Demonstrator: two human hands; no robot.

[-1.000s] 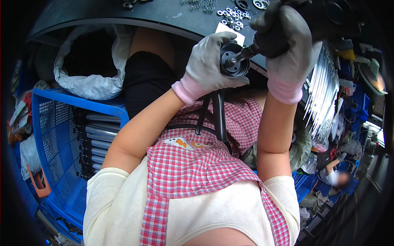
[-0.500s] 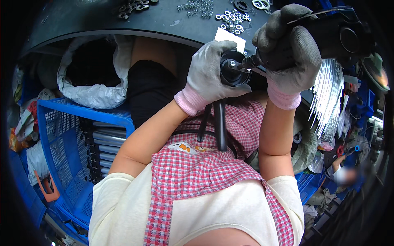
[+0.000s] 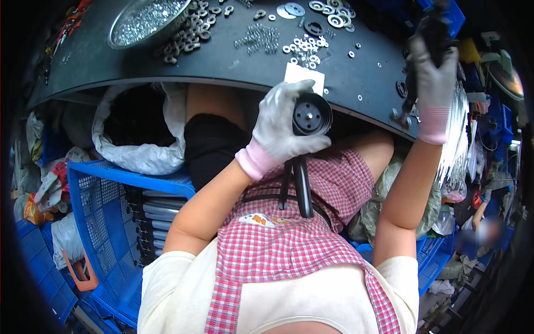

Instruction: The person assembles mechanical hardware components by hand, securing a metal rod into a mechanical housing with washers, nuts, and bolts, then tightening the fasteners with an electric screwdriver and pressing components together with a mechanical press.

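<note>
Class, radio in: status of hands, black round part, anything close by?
Left hand: gripping black round part. Right hand: at black tool, grip unclear. White card just beyond.

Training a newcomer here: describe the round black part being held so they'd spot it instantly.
Find the dark workbench, then the white card at its near edge. Closer to the wearer, the gloved left grip holds the round black part. Unlike the small silver rings piled beyond the card, it's a larger cup with a pale central stud.
</note>
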